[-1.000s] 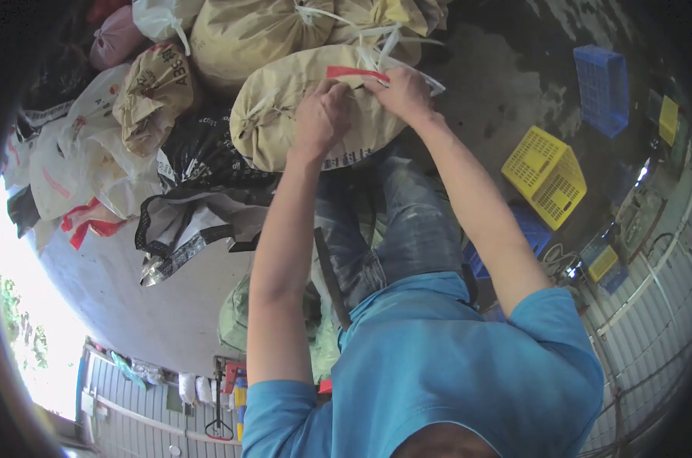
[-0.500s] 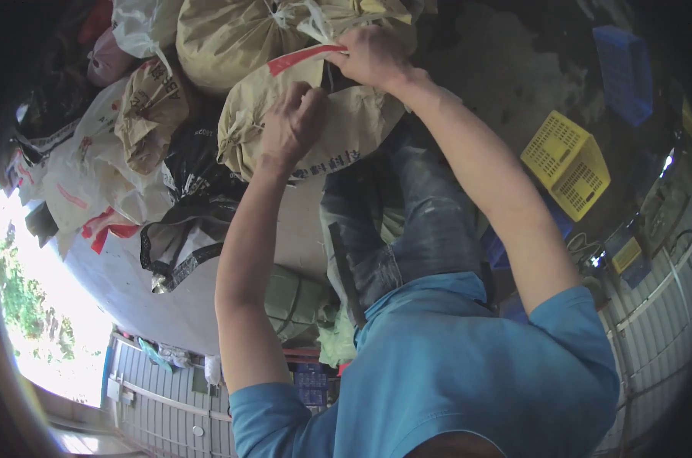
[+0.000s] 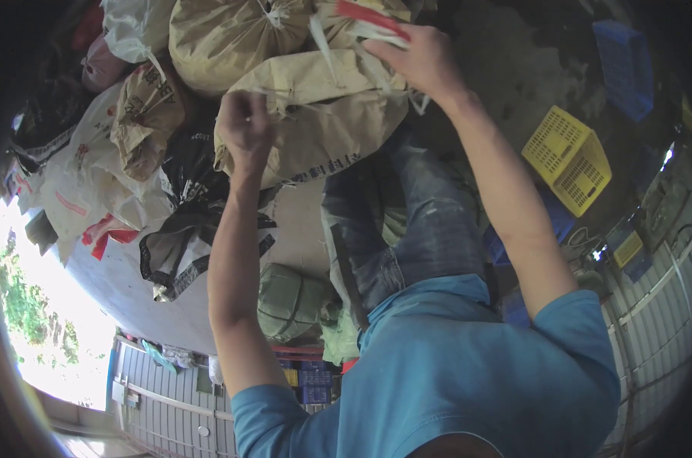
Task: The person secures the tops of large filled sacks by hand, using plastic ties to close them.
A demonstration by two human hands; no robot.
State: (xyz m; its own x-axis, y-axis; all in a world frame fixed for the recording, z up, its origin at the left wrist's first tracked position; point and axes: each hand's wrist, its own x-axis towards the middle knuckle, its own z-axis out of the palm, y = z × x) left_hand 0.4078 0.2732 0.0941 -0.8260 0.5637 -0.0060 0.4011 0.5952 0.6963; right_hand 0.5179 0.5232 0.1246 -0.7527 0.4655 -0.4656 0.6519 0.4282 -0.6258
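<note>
A tan woven sack (image 3: 323, 126) with dark printed characters lies across in front of my legs, creased and bunched at its left end. My left hand (image 3: 247, 128) is at that left end, fingers curled and blurred by motion; what they hold, if anything, I cannot make out. My right hand (image 3: 422, 65) is closed on a red-and-white strip (image 3: 373, 21), raised over the sack's right end. White plastic shreds (image 3: 323, 42) show along the sack's upper edge, near the strip.
A full tied tan sack (image 3: 231, 38) sits behind. To the left are a smaller brown bag (image 3: 149, 114), white plastic bags (image 3: 79, 183) and black bags (image 3: 197, 164). A yellow crate (image 3: 567, 160) and a blue crate (image 3: 623, 69) stand at the right. A green bundle (image 3: 289, 301) lies near my legs.
My right hand has moved right with the red-and-white strip, off the sack's upper edge. My left hand has shifted left toward the sack's end. More of the sack's top shows.
</note>
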